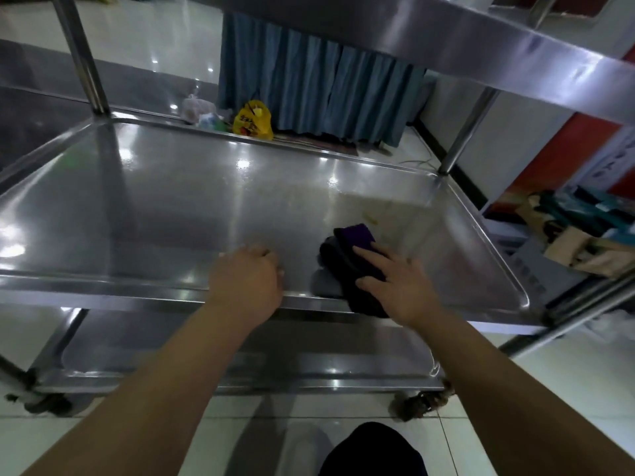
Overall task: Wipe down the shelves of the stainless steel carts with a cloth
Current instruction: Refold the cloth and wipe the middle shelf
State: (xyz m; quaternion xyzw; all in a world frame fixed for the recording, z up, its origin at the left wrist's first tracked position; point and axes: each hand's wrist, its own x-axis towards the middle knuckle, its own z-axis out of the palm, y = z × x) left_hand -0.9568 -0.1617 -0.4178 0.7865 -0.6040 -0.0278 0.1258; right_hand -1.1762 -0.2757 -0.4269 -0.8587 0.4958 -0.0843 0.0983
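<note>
Nearest you, low in the head view, the lower shelf point(240, 359) of the stainless steel cart sits just above the tiled floor. Both your bare forearms reach over it to the middle shelf point(154, 201).

Your left hand point(245, 280) sits on the front rim point(103, 286) of that shelf, fingers curled down towards the steel. Whether it grips the rim or only rests there cannot be told. It holds no cloth.

Your right hand point(398, 286) lies to its right, fingers straight and spread, pressing flat on the cloth point(347, 255). The cloth is dark, purple and black, bunched in the near right part of the middle shelf, with its near end touching the front rim. Its long axis runs away from you, leaning slightly left. It lies between your two hands, under the right one and apart from the left.

Just beyond the cloth, faint yellowish marks point(372, 218) show on the steel. Most of the bare shelf stretches to the left and far side, so the next stroke probably belongs to the right hand, pushing away or sweeping left.

Overhead, the top shelf point(446, 39) crosses the view. Beyond the cart, a yellow bag point(253, 120) sits before a blue curtain point(309, 87).
</note>
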